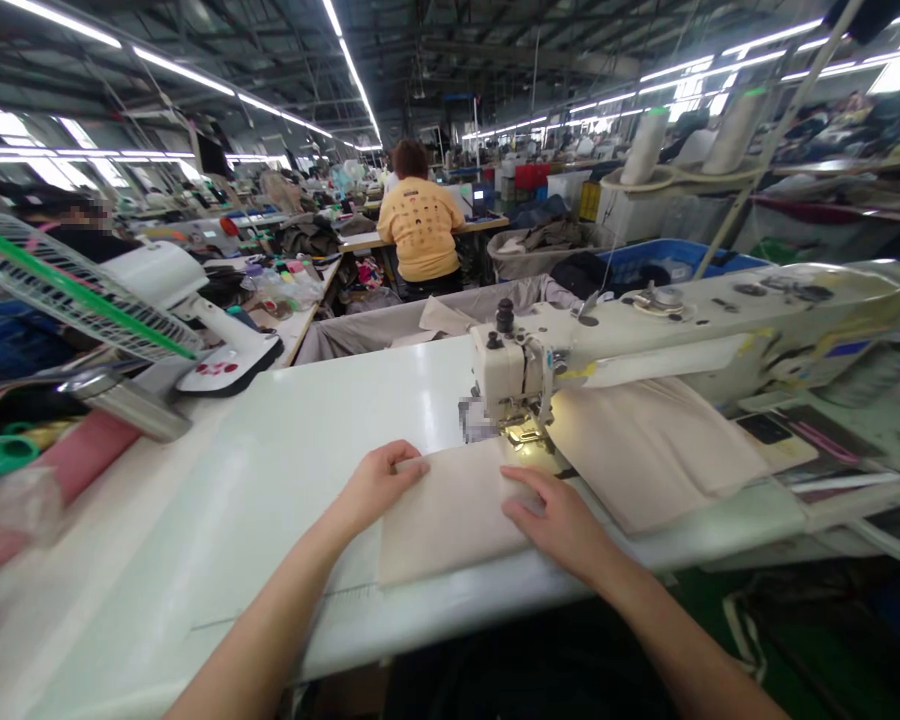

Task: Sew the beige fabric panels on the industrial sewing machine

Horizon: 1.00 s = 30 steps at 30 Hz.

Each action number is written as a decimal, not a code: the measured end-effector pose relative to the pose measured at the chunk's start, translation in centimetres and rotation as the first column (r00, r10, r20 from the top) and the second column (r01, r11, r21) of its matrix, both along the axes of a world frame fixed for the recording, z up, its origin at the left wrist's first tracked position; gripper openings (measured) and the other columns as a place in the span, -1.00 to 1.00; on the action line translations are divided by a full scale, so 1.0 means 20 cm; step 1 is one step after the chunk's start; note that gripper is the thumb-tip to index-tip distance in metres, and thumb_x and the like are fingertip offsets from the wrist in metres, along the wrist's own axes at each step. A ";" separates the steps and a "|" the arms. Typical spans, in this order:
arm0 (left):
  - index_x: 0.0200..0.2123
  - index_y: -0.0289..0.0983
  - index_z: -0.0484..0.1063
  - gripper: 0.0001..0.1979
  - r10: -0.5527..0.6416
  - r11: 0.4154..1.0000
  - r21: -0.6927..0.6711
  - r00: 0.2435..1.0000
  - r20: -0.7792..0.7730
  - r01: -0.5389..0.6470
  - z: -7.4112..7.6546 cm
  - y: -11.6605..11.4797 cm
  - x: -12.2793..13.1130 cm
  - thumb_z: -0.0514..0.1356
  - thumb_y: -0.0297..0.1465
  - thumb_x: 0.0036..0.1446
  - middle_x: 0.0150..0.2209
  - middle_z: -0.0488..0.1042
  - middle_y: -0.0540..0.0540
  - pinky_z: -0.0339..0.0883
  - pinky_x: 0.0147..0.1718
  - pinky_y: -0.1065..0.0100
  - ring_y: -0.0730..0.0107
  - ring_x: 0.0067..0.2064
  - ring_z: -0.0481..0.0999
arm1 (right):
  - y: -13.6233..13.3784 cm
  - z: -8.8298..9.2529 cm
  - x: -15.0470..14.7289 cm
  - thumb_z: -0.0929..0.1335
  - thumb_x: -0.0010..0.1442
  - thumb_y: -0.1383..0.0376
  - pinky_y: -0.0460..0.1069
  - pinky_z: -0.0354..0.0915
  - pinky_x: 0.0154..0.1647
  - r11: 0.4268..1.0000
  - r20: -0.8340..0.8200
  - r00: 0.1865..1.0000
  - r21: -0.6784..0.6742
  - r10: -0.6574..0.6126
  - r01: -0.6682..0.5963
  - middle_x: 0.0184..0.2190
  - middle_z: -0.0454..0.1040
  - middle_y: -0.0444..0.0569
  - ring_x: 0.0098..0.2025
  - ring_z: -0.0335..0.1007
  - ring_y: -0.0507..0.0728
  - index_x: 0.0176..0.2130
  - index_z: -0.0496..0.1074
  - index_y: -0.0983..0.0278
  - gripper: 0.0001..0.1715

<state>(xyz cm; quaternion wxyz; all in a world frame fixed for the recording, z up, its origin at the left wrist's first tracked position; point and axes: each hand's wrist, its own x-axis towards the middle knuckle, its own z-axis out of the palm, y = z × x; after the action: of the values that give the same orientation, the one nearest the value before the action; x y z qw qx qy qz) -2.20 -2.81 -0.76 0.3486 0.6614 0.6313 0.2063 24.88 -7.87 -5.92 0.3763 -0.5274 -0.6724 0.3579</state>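
Observation:
A folded beige fabric piece (450,520) lies flat on the pale sewing table, its far right corner close to the lit presser foot (526,436) of a white sewing machine (607,340). At the fabric's far left corner, my left hand (379,488) has its thumb and bent fingers closed on the edge. My right hand (559,520) rests on the fabric's right side, just in front of the presser foot, with thumb and forefinger apart. Another beige fabric piece (645,455) lies under the machine arm, right of the needle area.
A white fan (225,350) and a steel flask (131,402) stand on the left. Behind the table is a cloth-lined bin (375,318); farther back sits a person in a yellow shirt (418,225). Thread cones (645,148) stand above the machine. A phone (765,430) lies at right.

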 end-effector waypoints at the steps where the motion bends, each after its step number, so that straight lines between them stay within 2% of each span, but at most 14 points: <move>1: -0.40 -0.26 0.47 -0.67 0.050 0.999 -0.013 0.999 0.004 -0.050 -0.01 -0.02 0.00 0.19 -0.10 0.01 -0.48 0.47 0.00 0.20 -0.45 0.38 0.32 -0.43 0.40 | 0.01 0.01 0.00 0.36 0.18 0.23 0.16 0.34 0.16 1.000 0.003 1.000 -0.022 -0.015 0.015 0.03 0.58 0.08 0.08 0.49 0.25 0.05 0.53 0.22 -0.56; 3: -0.36 -0.27 0.51 -0.64 0.089 0.995 -0.049 0.996 0.027 -0.088 -0.02 -0.06 0.00 0.23 -0.08 -0.02 -0.43 0.53 -0.04 0.25 -0.42 0.36 0.28 -0.40 0.44 | 0.02 0.02 0.01 0.34 0.22 0.17 0.15 0.39 0.07 0.997 0.003 1.000 -0.072 -0.028 0.028 -0.04 0.62 0.08 -0.03 0.54 0.25 0.03 0.55 0.23 -0.58; 7: -0.26 -0.27 0.54 -0.60 0.077 0.994 -0.087 0.992 0.097 -0.069 0.00 -0.15 -0.02 0.24 -0.07 -0.01 -0.33 0.59 -0.08 0.33 -0.30 0.31 0.20 -0.28 0.52 | 0.04 0.02 0.02 0.31 0.24 0.18 0.11 0.43 -0.04 0.994 -0.008 1.000 -0.109 -0.022 0.021 -0.17 0.65 0.05 -0.19 0.56 0.21 -0.04 0.58 0.25 -0.61; 11: -0.42 -0.25 0.44 -0.63 0.167 0.984 -0.072 0.983 0.081 -0.161 -0.03 -0.20 -0.01 0.21 -0.04 -0.02 -0.47 0.49 -0.02 0.27 -0.42 0.35 0.28 -0.40 0.45 | 0.03 -0.01 0.03 0.30 0.21 0.23 0.10 0.43 -0.06 0.994 -0.034 0.999 -0.100 -0.034 0.031 -0.17 0.65 0.01 -0.20 0.56 0.20 -0.07 0.59 0.21 -0.64; 14: -0.40 -0.23 0.40 -0.61 0.205 0.978 -0.056 0.972 0.117 -0.199 -0.06 -0.21 0.01 0.16 0.00 0.01 -0.50 0.43 0.01 0.22 -0.48 0.38 0.32 -0.45 0.40 | 0.02 -0.01 0.04 0.29 0.21 0.22 0.09 0.43 -0.09 0.996 -0.035 0.998 -0.066 -0.059 0.056 -0.17 0.65 0.01 -0.21 0.56 0.19 -0.10 0.60 0.20 -0.65; 18: -0.48 -0.21 0.34 -0.67 0.179 0.984 0.020 0.982 -0.056 -0.178 -0.08 -0.19 0.05 0.12 -0.06 0.03 -0.55 0.36 0.03 0.16 -0.48 0.36 0.31 -0.47 0.36 | 0.02 0.02 0.04 0.33 0.20 0.20 0.05 0.43 -0.20 0.994 0.032 0.997 -0.082 -0.064 0.067 -0.30 0.65 0.00 -0.32 0.54 0.17 -0.10 0.60 0.24 -0.66; 22: -0.50 -0.19 0.29 -0.72 0.170 0.984 0.087 0.967 -0.187 -0.157 -0.07 -0.19 0.07 0.08 -0.12 0.09 -0.56 0.36 0.02 0.16 -0.44 0.34 0.28 -0.46 0.38 | 0.04 0.04 0.03 0.33 0.22 0.22 0.04 0.42 -0.14 0.997 0.076 0.994 -0.030 -0.072 0.075 -0.28 0.65 0.02 -0.27 0.56 0.18 -0.15 0.60 0.25 -0.71; 30: -0.42 -0.18 0.29 -0.72 0.225 0.969 0.154 0.951 -0.212 -0.195 -0.09 -0.21 0.09 0.03 -0.11 0.15 -0.56 0.33 0.03 0.16 -0.44 0.33 0.25 -0.46 0.37 | 0.02 -0.01 0.03 0.33 0.23 0.29 0.00 0.40 -0.21 0.992 0.068 0.991 0.073 -0.112 0.107 -0.37 0.63 -0.05 -0.34 0.53 0.14 -0.27 0.60 0.21 -0.78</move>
<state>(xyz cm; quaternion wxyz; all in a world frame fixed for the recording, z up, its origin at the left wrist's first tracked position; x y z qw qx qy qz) -0.41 -7.08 -2.63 0.2056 0.6310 0.7192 0.2059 25.57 -7.51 -6.11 0.3887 -0.5630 -0.6675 0.2939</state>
